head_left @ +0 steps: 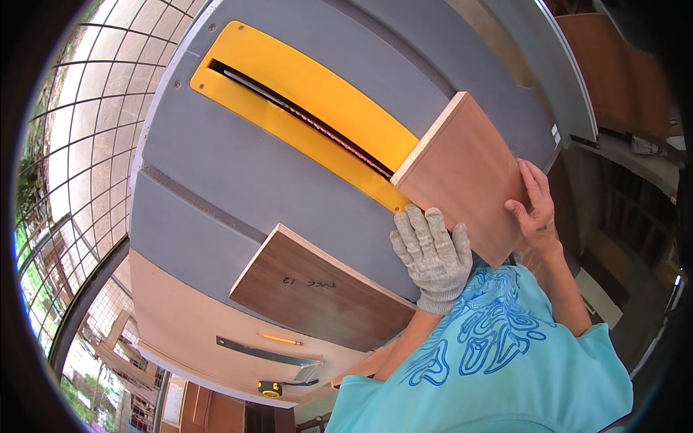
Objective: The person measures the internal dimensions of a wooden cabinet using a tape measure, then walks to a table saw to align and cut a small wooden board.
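A plywood board (462, 173) lies on the table saw's grey top (317, 187). Its far left corner reaches over the near end of the yellow blade insert (339, 105). My bare right hand (535, 209) grips the board's right edge, thumb on the upper face and fingers along the side. Gloved in grey knit, my left hand (429, 252) rests with its fingers stretched out beside the board's left edge, thumb close against it. A slot in the insert shows the saw blade (317, 126). Another darker board (317, 285) with handwriting lies left of my gloved hand.
A yellow pencil (281, 339), a try square (271, 352) and a black-and-yellow tape measure (270, 390) lie on the pale side panel (173, 296). The grey rip fence (556, 58) stands at the right. Wire mesh (101, 101) runs along the left.
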Available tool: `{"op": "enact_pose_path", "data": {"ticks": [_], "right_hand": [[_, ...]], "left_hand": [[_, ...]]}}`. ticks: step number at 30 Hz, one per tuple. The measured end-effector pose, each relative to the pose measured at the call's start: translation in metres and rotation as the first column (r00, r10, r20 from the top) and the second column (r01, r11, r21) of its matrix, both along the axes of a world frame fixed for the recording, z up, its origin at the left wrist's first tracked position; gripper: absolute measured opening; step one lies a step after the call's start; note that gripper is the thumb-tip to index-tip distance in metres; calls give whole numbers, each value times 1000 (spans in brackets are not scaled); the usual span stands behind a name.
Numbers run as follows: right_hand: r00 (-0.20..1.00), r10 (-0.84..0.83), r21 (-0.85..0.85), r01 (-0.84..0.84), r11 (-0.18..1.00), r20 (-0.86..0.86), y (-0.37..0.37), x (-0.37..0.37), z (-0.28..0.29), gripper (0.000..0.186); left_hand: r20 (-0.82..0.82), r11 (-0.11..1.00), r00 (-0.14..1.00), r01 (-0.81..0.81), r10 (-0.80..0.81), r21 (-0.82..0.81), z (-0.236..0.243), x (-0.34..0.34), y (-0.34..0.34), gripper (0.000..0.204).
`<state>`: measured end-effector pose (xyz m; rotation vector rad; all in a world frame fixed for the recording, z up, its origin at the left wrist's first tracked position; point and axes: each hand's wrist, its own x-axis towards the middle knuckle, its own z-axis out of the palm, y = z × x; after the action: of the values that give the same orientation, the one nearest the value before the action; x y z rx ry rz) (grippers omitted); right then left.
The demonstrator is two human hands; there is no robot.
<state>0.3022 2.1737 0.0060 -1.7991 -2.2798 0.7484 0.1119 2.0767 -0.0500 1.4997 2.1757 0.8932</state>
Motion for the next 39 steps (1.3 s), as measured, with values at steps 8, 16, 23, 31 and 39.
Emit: {"op": "enact_pose_path", "data": {"ticks": [8,16,23,31,39], "right_hand": [[999,-38,14,38,999,16,-2,-7,0,72],[1000,-20,46,22,999,-24,-3,-5,-1,71],[998,-1,89,6,996,-59,-6,3,-1,69],[977,-94,320,152,935,-190,-17,52,-3,46],[475,-724,-321,675,664,-500,-31,214,-78,37]], "left_hand": [[2,998,999,32,-32,-52,3,-4,2,68],[-25,999,999,19,-20,-38,5,-3,1,64],[-49,999,998,35,-34,10,11,-4,3,63],[-184,999,983,-6,16,50,28,1,10,59],[-233,991,970,-36,66,131,12,17,2,62]]}}
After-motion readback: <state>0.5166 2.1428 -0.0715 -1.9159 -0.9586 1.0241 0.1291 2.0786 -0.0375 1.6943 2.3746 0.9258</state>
